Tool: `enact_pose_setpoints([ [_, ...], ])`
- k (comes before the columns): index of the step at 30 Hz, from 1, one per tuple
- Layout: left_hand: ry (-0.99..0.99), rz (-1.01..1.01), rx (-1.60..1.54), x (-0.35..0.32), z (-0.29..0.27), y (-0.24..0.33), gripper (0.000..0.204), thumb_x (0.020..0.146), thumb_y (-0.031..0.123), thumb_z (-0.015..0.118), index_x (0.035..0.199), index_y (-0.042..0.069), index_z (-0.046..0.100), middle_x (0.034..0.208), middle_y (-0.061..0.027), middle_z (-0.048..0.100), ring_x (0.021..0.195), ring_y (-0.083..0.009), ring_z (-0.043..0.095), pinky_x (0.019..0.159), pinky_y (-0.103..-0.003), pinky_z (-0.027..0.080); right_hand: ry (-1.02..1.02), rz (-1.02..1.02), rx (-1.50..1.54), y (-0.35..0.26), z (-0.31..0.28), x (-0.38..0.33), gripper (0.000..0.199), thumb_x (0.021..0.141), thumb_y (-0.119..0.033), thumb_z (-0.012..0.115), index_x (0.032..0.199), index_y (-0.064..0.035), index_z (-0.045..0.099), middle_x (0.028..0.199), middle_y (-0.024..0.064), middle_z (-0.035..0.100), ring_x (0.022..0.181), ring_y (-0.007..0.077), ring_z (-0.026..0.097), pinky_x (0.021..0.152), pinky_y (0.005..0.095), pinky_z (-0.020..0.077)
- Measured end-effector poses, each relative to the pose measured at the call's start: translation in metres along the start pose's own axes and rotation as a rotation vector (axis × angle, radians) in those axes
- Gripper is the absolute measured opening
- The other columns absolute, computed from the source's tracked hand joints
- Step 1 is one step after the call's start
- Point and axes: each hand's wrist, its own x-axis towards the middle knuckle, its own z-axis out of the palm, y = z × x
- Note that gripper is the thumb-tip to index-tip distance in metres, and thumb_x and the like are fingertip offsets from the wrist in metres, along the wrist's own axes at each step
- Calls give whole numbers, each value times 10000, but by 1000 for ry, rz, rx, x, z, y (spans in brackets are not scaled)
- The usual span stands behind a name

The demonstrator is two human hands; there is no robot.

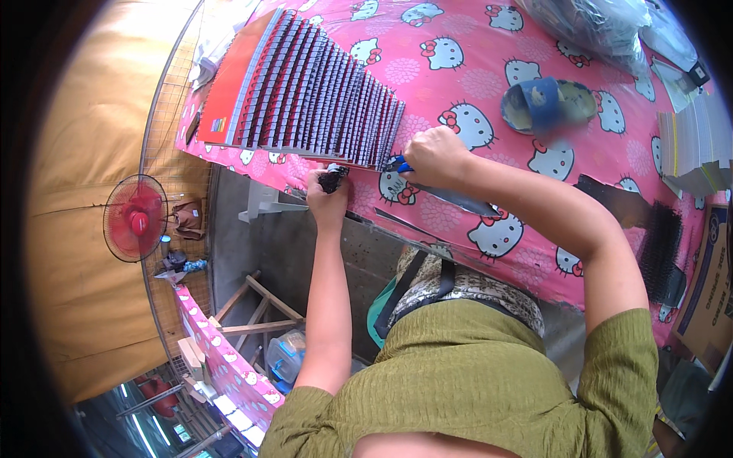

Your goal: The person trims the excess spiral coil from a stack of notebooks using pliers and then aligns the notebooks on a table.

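Currently the right hand (437,156) has its fingers closed around a blue-handled tool (402,164), perhaps pliers though its tip is too small to tell, just at the lower right end of a row of spiral notebooks (324,95) lying on the pink surface (527,263). Near the row's lower edge, the left hand (328,200) has its fingers closed on a black bundle (332,179). Farther right on the surface lie black coils (663,248), with a clear bag (592,27) toward the far edge.
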Motion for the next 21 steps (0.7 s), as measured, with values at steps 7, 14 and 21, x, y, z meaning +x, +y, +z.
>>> enact_pose_setpoints([
  [7, -347, 38, 47, 26, -21, 5, 342, 669, 38, 751, 973, 43, 596, 885, -39, 653, 787, -126, 600, 736, -287, 494, 37, 60, -144, 10, -2, -10, 367, 705, -380, 693, 836, -37, 685, 822, 105, 654, 809, 263, 646, 749, 417, 492],
  [14, -353, 135, 160, 34, -26, 11, 375, 645, 26, 756, 1000, 45, 639, 925, -53, 668, 866, -146, 630, 796, -298, 502, 53, 108, -183, 5, -11, -23, 531, 698, -444, 731, 985, -6, 641, 955, 119, 620, 967, 275, 600, 910, 490, 414],
  [21, -575, -19, 34, 51, -30, 9, 419, 615, 15, 761, 1020, 53, 660, 939, -38, 677, 869, -135, 632, 790, -293, 508, 100, 113, -152, 1, -3, -17, 541, 703, -404, 752, 1063, -30, 598, 1013, 122, 604, 1011, 280, 586, 915, 524, 395],
])
